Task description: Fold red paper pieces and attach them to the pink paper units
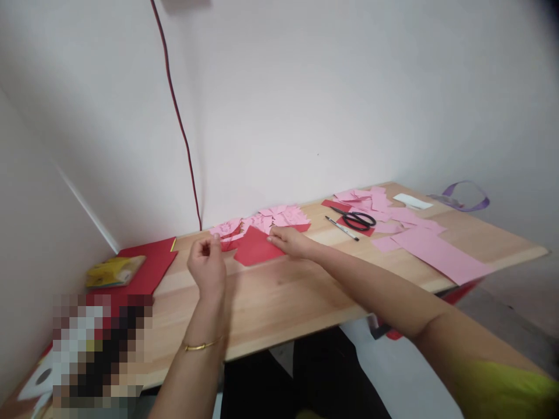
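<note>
A red piece of paper (257,247) with angled edges is at the middle of the wooden table. My right hand (286,241) pinches its right side between thumb and fingers. To the left of the paper, my left hand (207,261) is raised with its fingers curled together, apart from the red piece; whatever it may hold is too small to make out. Behind both hands, cut pink paper pieces (283,216) and some red ones lie in a row along the wall.
Black scissors (358,220) and a pen (342,228) lie right of centre, beside pink scraps (378,201) and a pink sheet (439,253). Red sheets (159,259) with a yellow packet (116,272) are at the left. A purple ribbon loop (484,201) sits far right.
</note>
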A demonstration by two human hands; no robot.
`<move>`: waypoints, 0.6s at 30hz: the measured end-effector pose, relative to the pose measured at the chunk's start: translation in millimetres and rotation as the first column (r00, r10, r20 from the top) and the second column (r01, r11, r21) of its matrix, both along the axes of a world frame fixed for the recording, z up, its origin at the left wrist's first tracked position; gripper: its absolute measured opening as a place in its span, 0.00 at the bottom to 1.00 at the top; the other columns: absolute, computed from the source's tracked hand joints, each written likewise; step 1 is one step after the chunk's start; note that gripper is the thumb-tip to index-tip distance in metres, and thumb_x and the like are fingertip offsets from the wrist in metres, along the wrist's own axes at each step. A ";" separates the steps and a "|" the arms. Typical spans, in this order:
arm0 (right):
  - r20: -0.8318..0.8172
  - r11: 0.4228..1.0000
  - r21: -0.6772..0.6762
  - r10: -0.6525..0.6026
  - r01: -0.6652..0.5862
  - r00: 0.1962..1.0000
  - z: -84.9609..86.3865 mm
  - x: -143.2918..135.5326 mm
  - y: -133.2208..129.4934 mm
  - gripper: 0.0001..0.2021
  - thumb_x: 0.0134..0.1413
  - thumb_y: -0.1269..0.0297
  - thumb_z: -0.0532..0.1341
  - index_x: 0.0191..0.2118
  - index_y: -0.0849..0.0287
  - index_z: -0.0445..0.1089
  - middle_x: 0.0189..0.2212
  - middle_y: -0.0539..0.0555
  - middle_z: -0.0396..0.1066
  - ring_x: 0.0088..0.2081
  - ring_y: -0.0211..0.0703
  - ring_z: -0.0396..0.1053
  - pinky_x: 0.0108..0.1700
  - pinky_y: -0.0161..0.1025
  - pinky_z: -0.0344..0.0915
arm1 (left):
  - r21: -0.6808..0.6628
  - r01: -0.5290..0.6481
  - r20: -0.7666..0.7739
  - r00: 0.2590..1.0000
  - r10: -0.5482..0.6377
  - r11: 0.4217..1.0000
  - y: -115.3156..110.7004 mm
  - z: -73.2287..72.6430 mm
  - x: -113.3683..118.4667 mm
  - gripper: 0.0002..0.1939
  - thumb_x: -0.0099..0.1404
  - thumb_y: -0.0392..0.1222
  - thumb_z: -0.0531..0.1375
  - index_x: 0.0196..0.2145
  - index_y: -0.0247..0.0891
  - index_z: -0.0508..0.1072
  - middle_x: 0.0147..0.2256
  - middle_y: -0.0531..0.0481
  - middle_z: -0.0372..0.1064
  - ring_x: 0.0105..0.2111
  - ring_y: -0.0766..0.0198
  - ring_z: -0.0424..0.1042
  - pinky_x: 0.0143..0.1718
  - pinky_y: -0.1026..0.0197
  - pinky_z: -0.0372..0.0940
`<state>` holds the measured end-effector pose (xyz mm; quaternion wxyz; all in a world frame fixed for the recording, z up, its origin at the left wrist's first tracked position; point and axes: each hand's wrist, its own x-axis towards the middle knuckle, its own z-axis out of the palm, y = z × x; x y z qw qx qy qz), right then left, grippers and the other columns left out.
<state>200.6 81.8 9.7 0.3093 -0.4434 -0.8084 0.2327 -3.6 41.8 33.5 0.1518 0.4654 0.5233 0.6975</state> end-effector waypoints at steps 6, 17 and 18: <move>0.479 1.000 -0.007 0.023 -0.022 0.878 -18.6 -1.2 -36.1 0.12 0.60 0.58 0.51 0.35 0.60 0.66 0.28 0.58 0.71 0.29 0.43 0.66 0.30 0.35 0.55 | -0.258 0.466 -0.559 0.643 -0.524 0.846 -54.6 -17.3 22.7 0.09 0.62 0.41 0.54 0.33 0.40 0.74 0.34 0.46 0.72 0.36 0.60 0.68 0.40 0.59 0.62; 0.553 0.952 0.170 -0.306 0.254 0.775 -4.3 25.9 -61.1 0.13 0.62 0.66 0.48 0.41 0.64 0.67 0.38 0.63 0.71 0.37 0.48 0.69 0.36 0.40 0.59 | -0.490 0.356 -0.805 0.166 -0.570 0.796 -79.9 -54.9 36.4 0.32 0.58 0.60 0.56 0.53 0.35 0.66 0.55 0.35 0.61 0.54 0.47 0.59 0.55 0.46 0.54; 0.528 0.968 0.172 -0.247 0.183 0.812 -5.3 27.4 -66.0 0.13 0.62 0.67 0.47 0.40 0.63 0.68 0.37 0.62 0.71 0.38 0.47 0.69 0.38 0.39 0.58 | -0.487 0.345 -0.813 0.157 -0.561 0.802 -80.4 -54.9 36.3 0.34 0.57 0.61 0.56 0.53 0.34 0.66 0.55 0.35 0.61 0.54 0.47 0.59 0.55 0.46 0.54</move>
